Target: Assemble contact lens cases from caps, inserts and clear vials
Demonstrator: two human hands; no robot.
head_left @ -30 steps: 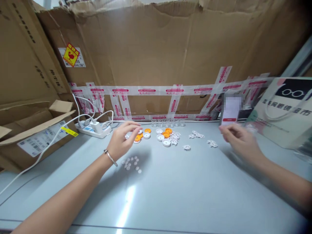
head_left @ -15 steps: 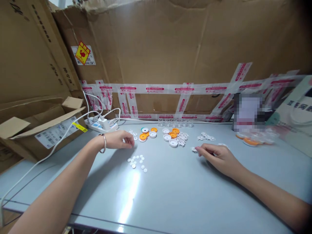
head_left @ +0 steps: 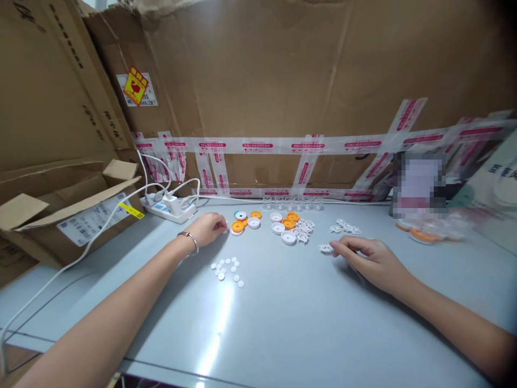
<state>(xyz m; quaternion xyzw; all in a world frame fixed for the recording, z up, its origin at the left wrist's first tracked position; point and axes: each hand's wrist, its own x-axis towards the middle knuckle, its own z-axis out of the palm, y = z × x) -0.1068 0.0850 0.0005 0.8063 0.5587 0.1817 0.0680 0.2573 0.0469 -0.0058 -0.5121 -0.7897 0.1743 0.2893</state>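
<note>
My right hand [head_left: 365, 261] pinches a small white openwork plastic piece [head_left: 325, 248] between thumb and fingers, just above the table. At the left, my left hand [head_left: 208, 228] has its fingers drawn together. A bit of white shows at its fingertips, too small to name, and the hand covers the small white parts there. Orange round caps [head_left: 237, 226] and white round caps [head_left: 254, 222] lie just right of it. Nearer to me, several small white discs [head_left: 221, 276] are scattered. More white openwork pieces [head_left: 304, 230] are heaped beside a second group of white rings [head_left: 288, 237].
Clear small cups [head_left: 298, 203] stand in a row along the back. Other white pieces [head_left: 345, 227] lie behind my right hand. At the left are a power strip [head_left: 167, 207] with cables and an open carton [head_left: 76, 210]. A large taped carton [head_left: 250, 81] walls off the back.
My left hand has moved slightly right and away from me, its fingers closing over the small white parts. My right hand has shifted slightly right, and more of its white piece now shows.
</note>
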